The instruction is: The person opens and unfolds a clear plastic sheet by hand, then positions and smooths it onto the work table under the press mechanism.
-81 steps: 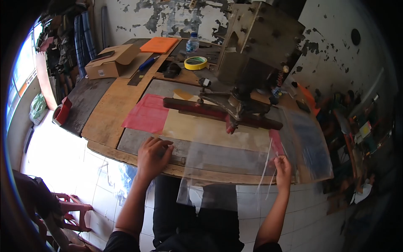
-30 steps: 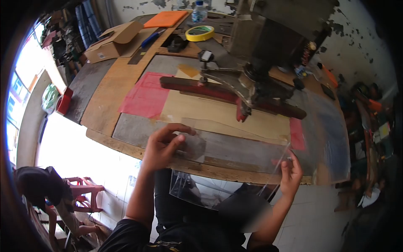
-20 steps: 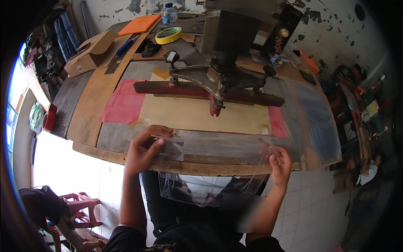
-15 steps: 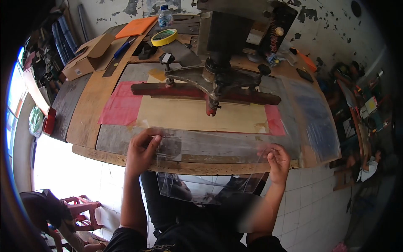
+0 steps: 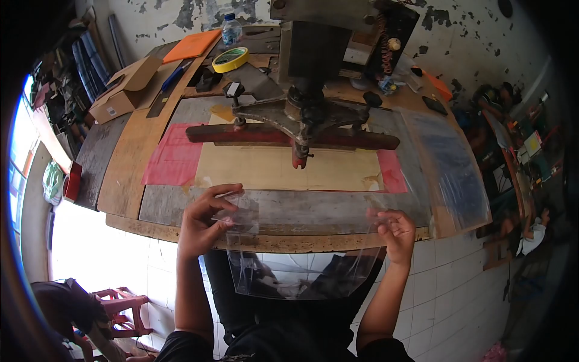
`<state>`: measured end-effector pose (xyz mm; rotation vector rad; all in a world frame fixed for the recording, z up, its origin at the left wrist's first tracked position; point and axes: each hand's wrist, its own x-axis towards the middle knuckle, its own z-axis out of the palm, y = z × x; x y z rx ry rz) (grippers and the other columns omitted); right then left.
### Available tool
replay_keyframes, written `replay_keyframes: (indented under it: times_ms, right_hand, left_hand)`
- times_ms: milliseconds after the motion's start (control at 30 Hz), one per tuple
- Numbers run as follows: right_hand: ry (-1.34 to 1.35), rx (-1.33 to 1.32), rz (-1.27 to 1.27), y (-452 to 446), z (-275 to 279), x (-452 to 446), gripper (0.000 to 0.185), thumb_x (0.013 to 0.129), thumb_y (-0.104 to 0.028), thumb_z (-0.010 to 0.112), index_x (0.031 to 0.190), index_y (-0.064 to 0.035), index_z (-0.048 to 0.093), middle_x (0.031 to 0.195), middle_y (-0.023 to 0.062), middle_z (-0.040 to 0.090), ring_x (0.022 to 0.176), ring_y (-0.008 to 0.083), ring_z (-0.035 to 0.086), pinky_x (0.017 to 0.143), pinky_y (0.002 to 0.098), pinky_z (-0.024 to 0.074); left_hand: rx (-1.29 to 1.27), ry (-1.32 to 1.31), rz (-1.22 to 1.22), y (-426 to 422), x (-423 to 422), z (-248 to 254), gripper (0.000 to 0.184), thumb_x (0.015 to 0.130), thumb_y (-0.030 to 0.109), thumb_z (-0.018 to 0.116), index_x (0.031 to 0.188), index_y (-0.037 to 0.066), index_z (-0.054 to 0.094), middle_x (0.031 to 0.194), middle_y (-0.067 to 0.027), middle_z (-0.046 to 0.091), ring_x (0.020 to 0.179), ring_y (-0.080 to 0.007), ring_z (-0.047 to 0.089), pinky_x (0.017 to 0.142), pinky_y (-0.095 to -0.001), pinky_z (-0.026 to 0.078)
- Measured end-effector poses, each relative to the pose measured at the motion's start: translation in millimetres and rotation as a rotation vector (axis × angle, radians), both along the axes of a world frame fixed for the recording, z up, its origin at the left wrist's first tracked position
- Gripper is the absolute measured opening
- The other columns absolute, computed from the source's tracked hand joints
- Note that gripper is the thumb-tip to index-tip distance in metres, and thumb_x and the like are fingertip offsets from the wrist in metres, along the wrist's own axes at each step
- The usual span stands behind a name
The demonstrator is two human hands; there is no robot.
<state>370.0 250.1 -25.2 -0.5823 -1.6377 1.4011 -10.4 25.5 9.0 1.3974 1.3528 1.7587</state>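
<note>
A folded clear plastic sheet (image 5: 301,279) hangs between my hands at the front edge of the worktable, its lower part drooping over my lap. My left hand (image 5: 208,218) has its thumb and fingers about the sheet's left side, the fingers bent and a little apart. At the opposite side my right hand (image 5: 395,232) pinches the sheet, fingers curled. Beyond them stands a press machine (image 5: 304,111) with a red bar (image 5: 253,134) above a cream board (image 5: 259,169). Pink sheets (image 5: 175,154) lie at the board's ends.
Stacked clear sheets (image 5: 449,169) lie on the table's right. A cardboard box (image 5: 123,90), yellow tape roll (image 5: 231,60), water bottle (image 5: 231,30) and orange folder (image 5: 192,45) sit at the back left. A phone (image 5: 434,105) rests at the right. Another person (image 5: 534,232) is far right.
My left hand has loosened, its fingers now farther apart around the sheet. The sheet's lower edge hangs slightly lower. My right hand keeps nearly the same place.
</note>
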Motion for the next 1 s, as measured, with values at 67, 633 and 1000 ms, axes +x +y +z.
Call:
replay_keyframes:
  times_ms: [67, 633, 1000]
  right_hand:
    - [0.061, 0.027, 0.032, -2, 6, -9, 0.026, 0.096, -0.018, 0.083, 0.11, 0.0004, 0.071, 0.106, 0.0133, 0.078, 0.101, 0.0194, 0.073, 0.096, 0.0356, 0.0559]
    - [0.063, 0.05, -0.213, -6, -1, -17, 0.017, 0.097, -0.008, 0.079, 0.108, 0.0017, 0.071, 0.092, 0.0027, 0.072, 0.081, 0.0066, 0.063, 0.074, 0.023, 0.0497]
    - [0.0, 0.028, -0.204, -16, 14, -29, 0.027, 0.096, -0.007, 0.08, 0.118, 0.001, 0.067, 0.089, 0.0031, 0.071, 0.077, 0.0089, 0.067, 0.072, 0.0248, 0.0525]
  left_hand:
    - [-0.026, 0.049, 0.001, -3, -5, -3, 0.018, 0.088, 0.008, 0.083, 0.101, -0.003, 0.076, 0.145, -0.0233, 0.062, 0.133, -0.0355, 0.064, 0.113, -0.0477, 0.05]
    - [-0.194, -0.096, 0.087, -4, 4, -4, 0.009, 0.091, -0.005, 0.079, 0.1, -0.006, 0.075, 0.112, -0.0157, 0.075, 0.107, -0.0223, 0.074, 0.097, -0.0343, 0.059]
    - [-0.124, -0.228, 0.108, -7, 3, -15, 0.045, 0.089, -0.005, 0.077, 0.13, 0.0, 0.059, 0.117, -0.0125, 0.069, 0.113, -0.0234, 0.071, 0.102, -0.0373, 0.055]
